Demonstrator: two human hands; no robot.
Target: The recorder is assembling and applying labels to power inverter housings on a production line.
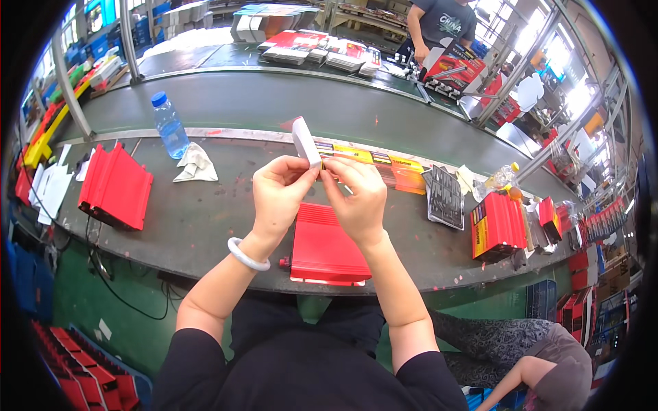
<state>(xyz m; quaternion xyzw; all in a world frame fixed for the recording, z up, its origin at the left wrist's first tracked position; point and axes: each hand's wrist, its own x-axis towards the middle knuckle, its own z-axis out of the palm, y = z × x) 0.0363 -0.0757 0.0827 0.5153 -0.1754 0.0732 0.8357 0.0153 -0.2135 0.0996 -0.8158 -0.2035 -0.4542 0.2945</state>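
Observation:
My left hand [279, 192] pinches a small white pad of sheets, perhaps labels [306, 144], between thumb and fingers, tilted up over the bench. Beside it, my right hand [358, 195] has its thumb and fingertips closed at the pad's lower corner; whatever lies between them is too small to make out. Under both hands a red finned metal case [327, 250] lies near the bench's front edge, partly hidden by my right hand. Behind my right hand lie yellow, black and orange printed labels [401, 168].
On the bench [199, 233] stand a red case [118, 186], a water bottle [170, 127], a crumpled cloth [197, 163], a black tray-like piece [445, 197] and a yellow-labelled red case [499, 226]. A conveyor belt [274, 99] runs behind. One person bends at lower right [555, 363]; another stands opposite [442, 27].

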